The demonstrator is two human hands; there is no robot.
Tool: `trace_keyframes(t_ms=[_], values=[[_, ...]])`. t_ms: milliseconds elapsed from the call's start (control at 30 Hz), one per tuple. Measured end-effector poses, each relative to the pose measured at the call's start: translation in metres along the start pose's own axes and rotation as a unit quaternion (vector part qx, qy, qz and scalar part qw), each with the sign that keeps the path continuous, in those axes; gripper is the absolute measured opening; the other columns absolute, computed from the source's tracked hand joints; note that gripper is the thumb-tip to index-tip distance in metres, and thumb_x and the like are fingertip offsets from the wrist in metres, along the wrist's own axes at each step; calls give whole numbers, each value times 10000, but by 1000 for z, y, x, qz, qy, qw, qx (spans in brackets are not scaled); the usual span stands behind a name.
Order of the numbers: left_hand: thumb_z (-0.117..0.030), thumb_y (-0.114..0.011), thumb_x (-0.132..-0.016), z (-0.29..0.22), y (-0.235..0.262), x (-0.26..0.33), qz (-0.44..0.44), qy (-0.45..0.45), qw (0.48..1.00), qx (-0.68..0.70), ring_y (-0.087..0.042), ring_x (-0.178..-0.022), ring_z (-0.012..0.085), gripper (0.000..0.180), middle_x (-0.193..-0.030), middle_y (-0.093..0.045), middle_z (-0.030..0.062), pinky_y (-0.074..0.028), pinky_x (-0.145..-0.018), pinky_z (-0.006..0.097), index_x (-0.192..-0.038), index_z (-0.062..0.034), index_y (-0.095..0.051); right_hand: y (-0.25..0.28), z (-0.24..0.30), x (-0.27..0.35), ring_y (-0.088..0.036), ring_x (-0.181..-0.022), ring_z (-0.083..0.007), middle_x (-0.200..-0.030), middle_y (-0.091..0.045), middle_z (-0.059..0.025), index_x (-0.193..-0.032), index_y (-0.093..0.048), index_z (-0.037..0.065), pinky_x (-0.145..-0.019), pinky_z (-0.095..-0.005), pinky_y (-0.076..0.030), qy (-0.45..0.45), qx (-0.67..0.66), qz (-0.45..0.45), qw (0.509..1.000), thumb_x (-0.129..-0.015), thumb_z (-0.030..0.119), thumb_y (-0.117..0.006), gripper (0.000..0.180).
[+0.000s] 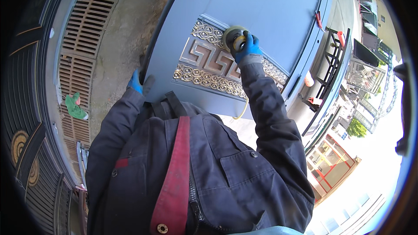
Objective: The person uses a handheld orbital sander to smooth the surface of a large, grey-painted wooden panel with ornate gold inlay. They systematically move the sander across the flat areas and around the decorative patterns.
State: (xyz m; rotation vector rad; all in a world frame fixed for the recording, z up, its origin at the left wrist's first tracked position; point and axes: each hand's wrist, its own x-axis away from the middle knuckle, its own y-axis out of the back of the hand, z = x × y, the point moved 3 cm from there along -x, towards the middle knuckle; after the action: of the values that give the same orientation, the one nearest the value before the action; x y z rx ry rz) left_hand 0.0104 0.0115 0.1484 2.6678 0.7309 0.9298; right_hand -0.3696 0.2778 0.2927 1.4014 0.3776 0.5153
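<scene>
A large blue metal door [270, 4] lies in front of me, with a raised band of gold ring patterns and a grey key pattern [204, 56] across it. My right hand [249, 50], in a blue and grey glove, is closed round a sander [237, 41] with a round pad and a yellow-and-black top. The pad rests at the upper edge of the band and hides part of it. At the door's left edge is my left hand [138, 82], gloved alike and gripping that edge; its fingertips are partly hidden. A thin yellow hose [242, 109] hangs below the band near my right sleeve.
To the left runs a rusty slotted floor grating [78, 72] with a green-and-red cloth [75, 106] on it. Beyond stands a dark ornamented door [26, 104]. On the right are a black metal frame [333, 61], a red-handled tool [319, 18] by the blue door's edge, and a red-framed structure [331, 161].
</scene>
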Motion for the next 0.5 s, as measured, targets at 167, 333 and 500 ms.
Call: trace_keyframes(t_ms=[167, 333, 500], values=[[-491, -833, -865, -9, 0, 3, 41, 31, 995, 87, -631, -1254, 301, 937, -1417, -611, 212, -511, -1059, 417, -1531, 11, -406, -1, -19, 6, -706, -1073, -419, -1359, -574, -216, -1446, -525, 161, -858, -499, -610, -44, -10, -13, 999, -732, 401, -902, 842], [-488, -827, -872, 4, -4, -1, 37, 13, 993, 110, -630, -1249, 307, 929, -1413, -612, 213, -506, -1067, 419, -1530, 14, -405, -1, -34, 16, -700, -1085, -416, -1397, -548, -219, -1467, -512, 134, -868, -486, -607, -41, 2, 23, 999, -720, 413, -918, 895], [-495, -832, -870, 12, -4, -6, 47, -20, 994, 97, -614, -1266, 318, 942, -1420, -603, 215, -494, -1084, 427, -1533, 17, -400, 5, -38, 21, -703, -1071, -424, -1371, -569, -213, -1461, -518, 137, -859, -497, -608, -55, 4, -21, 998, -733, 404, -910, 869]])
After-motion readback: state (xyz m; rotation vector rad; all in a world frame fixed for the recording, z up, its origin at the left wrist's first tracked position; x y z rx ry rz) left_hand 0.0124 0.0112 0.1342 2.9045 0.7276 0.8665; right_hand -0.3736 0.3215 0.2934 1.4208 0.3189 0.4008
